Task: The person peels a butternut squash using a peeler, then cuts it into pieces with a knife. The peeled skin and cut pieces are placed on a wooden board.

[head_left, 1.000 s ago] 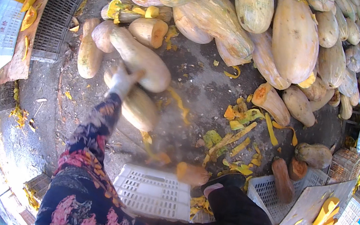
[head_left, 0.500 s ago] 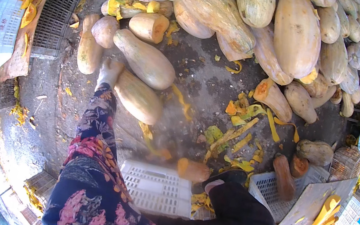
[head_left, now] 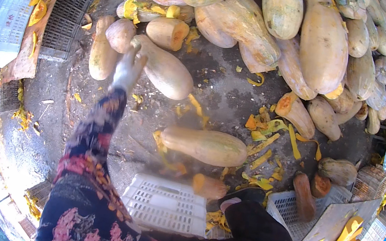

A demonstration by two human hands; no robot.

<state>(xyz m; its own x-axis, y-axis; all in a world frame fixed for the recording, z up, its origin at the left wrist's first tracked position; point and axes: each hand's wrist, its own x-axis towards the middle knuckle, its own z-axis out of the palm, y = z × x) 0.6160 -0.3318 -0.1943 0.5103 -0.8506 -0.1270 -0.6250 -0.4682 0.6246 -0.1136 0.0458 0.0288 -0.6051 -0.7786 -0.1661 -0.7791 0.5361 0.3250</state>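
Note:
My left hand (head_left: 129, 70), in a pale glove and floral sleeve, reaches forward with its fingers apart. Its fingertips are at the left end of a long tan pumpkin (head_left: 165, 69), and whether they touch it I cannot tell. Beside them lie a small round pumpkin (head_left: 120, 35) and a narrow upright one (head_left: 103, 49). Nearer to me, a long smooth pumpkin (head_left: 204, 146) rests crosswise on the ground. A cut pumpkin piece (head_left: 210, 187) sits between it and the white upturned crate (head_left: 166, 203). My right hand is out of the picture.
A large pumpkin heap (head_left: 320, 45) fills the far right. Yellow peels and scraps (head_left: 262, 147) litter the ground. Right of my dark-trousered leg (head_left: 256, 233) stands a white crate (head_left: 285, 207) with pumpkins, beside a board (head_left: 329, 235) bearing orange slices. Grey crates (head_left: 64, 17) line the left.
The long pumpkin that was under my left hand has moved right and toward me, turning crosswise. My hand has let go of it and moved slightly forward to another pumpkin.

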